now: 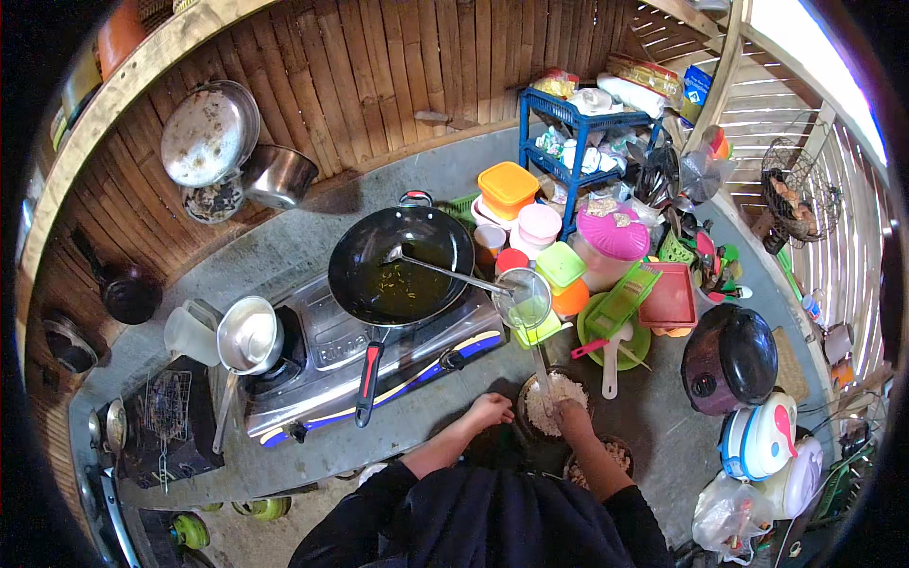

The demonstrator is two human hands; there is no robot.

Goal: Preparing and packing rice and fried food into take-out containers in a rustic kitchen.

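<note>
My left hand (490,410) hovers left of a bowl of pale crumbs or grains (557,397), its fingers loosely bent and nothing visible in them. Over the right side of that bowl is my right hand (572,419), fingers down at the crumbs; whether they pinch something is hidden. A wire-mesh strainer (523,295) lies beyond, its handle running down over the bowl. Closer to my body, a second bowl with light brown pieces (616,454) is partly covered by my right forearm. On the gas stove (341,348), a black wok (401,284) holds oil with small bits and a metal ladle (447,273).
A saucepan (248,337) sits on the left burner. Plastic tubs (508,188), a green grater (625,298) and a red basket (667,295) crowd the area behind the bowls. A dark lidded cooker (730,358) stands right. A blue shelf (582,131) is at the back.
</note>
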